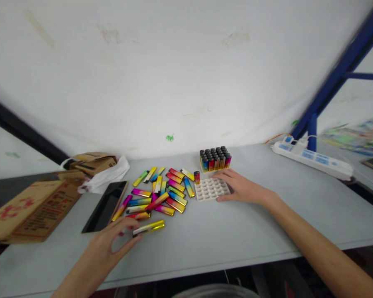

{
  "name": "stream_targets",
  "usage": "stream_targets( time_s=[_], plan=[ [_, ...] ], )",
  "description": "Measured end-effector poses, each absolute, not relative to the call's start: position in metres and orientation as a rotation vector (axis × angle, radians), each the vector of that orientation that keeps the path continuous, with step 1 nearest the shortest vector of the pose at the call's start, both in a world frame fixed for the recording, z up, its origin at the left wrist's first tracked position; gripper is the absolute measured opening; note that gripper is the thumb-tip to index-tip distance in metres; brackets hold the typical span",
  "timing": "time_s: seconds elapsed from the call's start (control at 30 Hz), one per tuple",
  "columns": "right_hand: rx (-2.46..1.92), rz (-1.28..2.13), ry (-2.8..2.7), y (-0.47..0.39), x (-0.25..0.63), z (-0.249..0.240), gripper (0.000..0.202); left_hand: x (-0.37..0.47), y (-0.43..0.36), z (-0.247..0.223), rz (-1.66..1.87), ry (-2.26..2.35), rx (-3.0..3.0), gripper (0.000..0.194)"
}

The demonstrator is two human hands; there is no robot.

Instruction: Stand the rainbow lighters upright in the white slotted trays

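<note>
My left hand [112, 242] pinches the dark end of a yellow and silver lighter [152, 227] between thumb and fingers, in front of the loose pile. In that pile several shiny lighters [175, 204] in red, blue, purple and yellow lie at mixed angles. My right hand [240, 187] grips the right side of a white tray [207, 194] with rows of small holes, thumb at its near corner and fingers along the far side. One red lighter [197, 178] stands upright in the tray's far left corner.
Behind the tray, a block of upright lighters [216, 161] stands in rows. A dark tablet [105, 207] lies left of the pile, beside a white plastic bag [107, 176] and cardboard boxes [46, 203]. A power strip [313, 159] lies at the right, near a blue frame post [312, 130].
</note>
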State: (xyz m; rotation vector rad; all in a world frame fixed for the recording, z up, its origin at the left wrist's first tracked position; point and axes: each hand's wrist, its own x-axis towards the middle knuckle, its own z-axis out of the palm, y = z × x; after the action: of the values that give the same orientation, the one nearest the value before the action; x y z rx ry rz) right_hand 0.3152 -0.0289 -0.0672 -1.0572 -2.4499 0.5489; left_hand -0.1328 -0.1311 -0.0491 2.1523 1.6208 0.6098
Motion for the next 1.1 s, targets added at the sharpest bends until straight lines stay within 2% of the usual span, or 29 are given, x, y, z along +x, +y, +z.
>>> stream_targets(
  time_s=[0.33, 0.5, 0.67, 0.9, 1.1],
  plan=[
    [-1.054, 0.571, -2.454, -0.031, 0.314, -0.064, 0.072, -0.057, -0.096, -0.017, 1.143, 1.284, 1.188, 0.039],
    [-1.072, 0.573, -2.461, -0.032, 0.313, -0.062, 0.072, 0.000, -0.069, 0.004, 1.074, 0.951, 1.153, 0.031],
    [-1.079, 0.564, -2.447, -0.030, 0.313, -0.062, 0.072, 0.032, -0.037, -0.003, 0.938, 0.794, 1.112, 0.038],
    [-1.082, 0.566, -2.437, -0.027, 0.317, -0.068, 0.072, 0.039, -0.039, -0.023, 0.917, 0.877, 1.019, 0.046],
    [-1.104, 0.569, -2.450, -0.026, 0.317, -0.068, 0.073, 0.037, -0.040, -0.034, 0.918, 0.983, 1.032, 0.032]
  ],
)
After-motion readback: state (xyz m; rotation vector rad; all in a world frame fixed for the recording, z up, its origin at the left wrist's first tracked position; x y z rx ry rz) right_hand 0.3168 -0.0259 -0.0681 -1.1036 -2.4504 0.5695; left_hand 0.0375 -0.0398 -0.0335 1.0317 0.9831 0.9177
